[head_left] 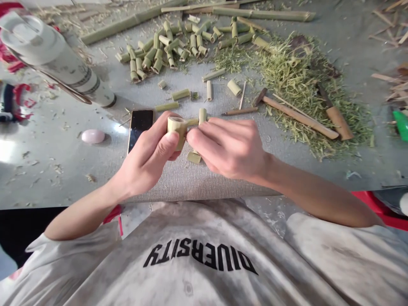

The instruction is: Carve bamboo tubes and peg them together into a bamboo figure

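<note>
My left hand [149, 155] is wrapped round a short, wide bamboo tube [177, 125], its hollow end facing up. Close against its right side, my right hand [228, 146] has its fingers pressed together; what they grip is too small to make out. A thin bamboo stick [192, 121] runs from the tube towards a small upright bamboo piece [202, 115] at my right fingertips. Below, a short bamboo bit [194, 157] lies on the grey mat [172, 182]. Just left of my left hand is a black phone [140, 127], partly covered by it.
Cut bamboo pieces [157, 53] are heaped at the back, before long bamboo poles [264, 14]. A hammer [299, 114] and a wooden-handled blade [338, 121] rest on green shavings [296, 72]. On the left are a white bottle [63, 63] and a pink oval object [93, 136].
</note>
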{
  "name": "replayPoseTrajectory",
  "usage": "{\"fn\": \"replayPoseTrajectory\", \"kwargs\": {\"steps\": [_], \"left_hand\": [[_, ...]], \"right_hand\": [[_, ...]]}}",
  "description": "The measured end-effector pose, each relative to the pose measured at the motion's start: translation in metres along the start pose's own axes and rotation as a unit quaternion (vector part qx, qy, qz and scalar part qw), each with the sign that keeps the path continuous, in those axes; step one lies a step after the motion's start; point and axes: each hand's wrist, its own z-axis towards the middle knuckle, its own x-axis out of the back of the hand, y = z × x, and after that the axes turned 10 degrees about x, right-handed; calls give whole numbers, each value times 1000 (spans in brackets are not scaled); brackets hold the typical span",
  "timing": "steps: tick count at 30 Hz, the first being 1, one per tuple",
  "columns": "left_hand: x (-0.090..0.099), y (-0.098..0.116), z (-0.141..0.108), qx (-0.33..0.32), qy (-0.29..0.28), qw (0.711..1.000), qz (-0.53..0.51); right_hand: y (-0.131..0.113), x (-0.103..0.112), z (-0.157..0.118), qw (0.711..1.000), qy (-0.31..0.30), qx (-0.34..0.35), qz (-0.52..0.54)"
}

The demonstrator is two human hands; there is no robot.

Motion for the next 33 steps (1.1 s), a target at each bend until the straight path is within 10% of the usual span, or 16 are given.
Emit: {"fn": "replayPoseTrajectory", "kwargs": {"steps": [4,8,14,17,20,26,30,33], "left_hand": [[0,-21,11,-169,90,977,95],[3,-39,25,-237,36,965,106],[1,-15,5,-69,14,996,46],[0,-26,10,-138,60,987,63],[2,-36,18,-186,27,979,75],[-1,-15,2,-23,-29,999,7],[-2,-31,6,-154,73,983,68],[4,-38,12,-180,26,980,76]], "right_hand": [[3,-4,0,990,-25,-38,135],[6,-12,1,868,-108,-217,434],[5,-8,0,999,16,-6,45],[4,-8,0,984,-36,-62,162],[4,-11,0,890,-108,-193,399],[12,-12,-5,997,6,-12,72],[8,-15,-5,973,-34,-72,219],[3,-21,-4,907,-76,-186,371]]}}
